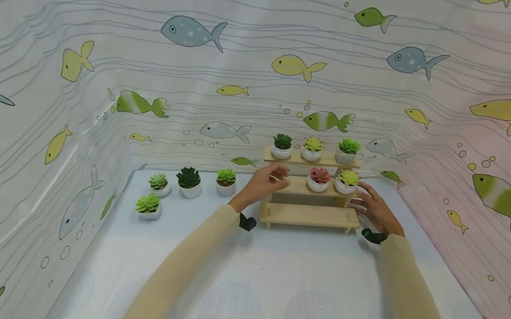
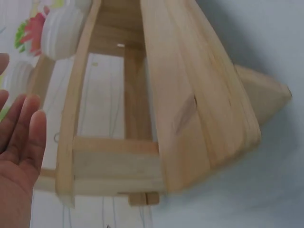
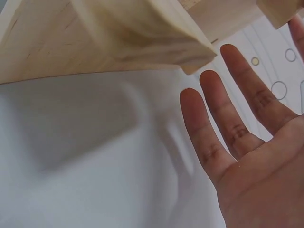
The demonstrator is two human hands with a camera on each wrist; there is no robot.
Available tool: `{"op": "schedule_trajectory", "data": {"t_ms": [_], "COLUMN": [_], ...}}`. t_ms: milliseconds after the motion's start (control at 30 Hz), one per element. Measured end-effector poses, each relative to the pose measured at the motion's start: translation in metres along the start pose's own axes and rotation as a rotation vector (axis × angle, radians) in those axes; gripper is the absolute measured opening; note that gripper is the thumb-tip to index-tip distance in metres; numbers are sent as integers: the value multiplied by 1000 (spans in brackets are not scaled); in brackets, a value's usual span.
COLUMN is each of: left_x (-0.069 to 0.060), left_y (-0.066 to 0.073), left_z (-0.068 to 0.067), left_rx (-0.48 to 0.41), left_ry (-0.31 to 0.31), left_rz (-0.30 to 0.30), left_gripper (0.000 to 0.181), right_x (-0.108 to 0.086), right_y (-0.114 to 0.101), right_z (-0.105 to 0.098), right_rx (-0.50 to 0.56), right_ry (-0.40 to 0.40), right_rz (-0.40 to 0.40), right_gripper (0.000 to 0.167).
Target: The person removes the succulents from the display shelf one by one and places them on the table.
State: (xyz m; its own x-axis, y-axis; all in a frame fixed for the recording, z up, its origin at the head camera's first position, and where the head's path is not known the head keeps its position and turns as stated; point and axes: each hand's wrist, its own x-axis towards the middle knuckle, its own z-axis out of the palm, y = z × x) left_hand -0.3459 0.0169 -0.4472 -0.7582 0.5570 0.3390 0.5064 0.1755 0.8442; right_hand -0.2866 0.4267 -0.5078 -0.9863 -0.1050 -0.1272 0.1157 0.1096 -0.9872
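A three-tier wooden plant stand (image 1: 310, 214) rests on the table between my hands. On its top tier are a dark green succulent (image 1: 282, 142), a yellow-green succulent (image 1: 312, 144) and a bright green succulent (image 1: 348, 146), all in white pots. The middle tier holds a red succulent (image 1: 319, 175) and a yellow succulent (image 1: 347, 178). My left hand (image 1: 263, 184) hovers by the left end of the middle tier, its fingers loosely bent around nothing. Beside the stand's right end is my right hand (image 1: 376, 212), fingers spread and holding nothing; in the right wrist view its fingertips (image 3: 194, 100) are near the wood.
Left of the stand, several potted succulents stand on the table: a dark one (image 1: 189, 181), a green one (image 1: 226, 178), a pale green one (image 1: 159, 183) and a bright green one (image 1: 148, 205). A fish-patterned sheet (image 1: 243, 71) hangs behind and along the sides.
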Motion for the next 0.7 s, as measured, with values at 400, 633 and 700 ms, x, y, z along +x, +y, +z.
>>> {"op": "schedule_trajectory", "data": {"t_ms": [400, 633, 700], "left_x": [23, 30, 34], "left_y": [3, 3, 4], "left_z": [38, 49, 52], "left_rx": [-27, -56, -54], "left_ry": [-2, 1, -3], "left_rz": [-59, -103, -92], "left_gripper": [46, 62, 66], "right_x": [3, 2, 3], "right_y": [2, 3, 2], "right_z": [2, 2, 3], "right_rx": [13, -9, -11], "right_ry": [14, 26, 27], "right_rz": [15, 28, 23], "right_gripper": [55, 62, 63]}}
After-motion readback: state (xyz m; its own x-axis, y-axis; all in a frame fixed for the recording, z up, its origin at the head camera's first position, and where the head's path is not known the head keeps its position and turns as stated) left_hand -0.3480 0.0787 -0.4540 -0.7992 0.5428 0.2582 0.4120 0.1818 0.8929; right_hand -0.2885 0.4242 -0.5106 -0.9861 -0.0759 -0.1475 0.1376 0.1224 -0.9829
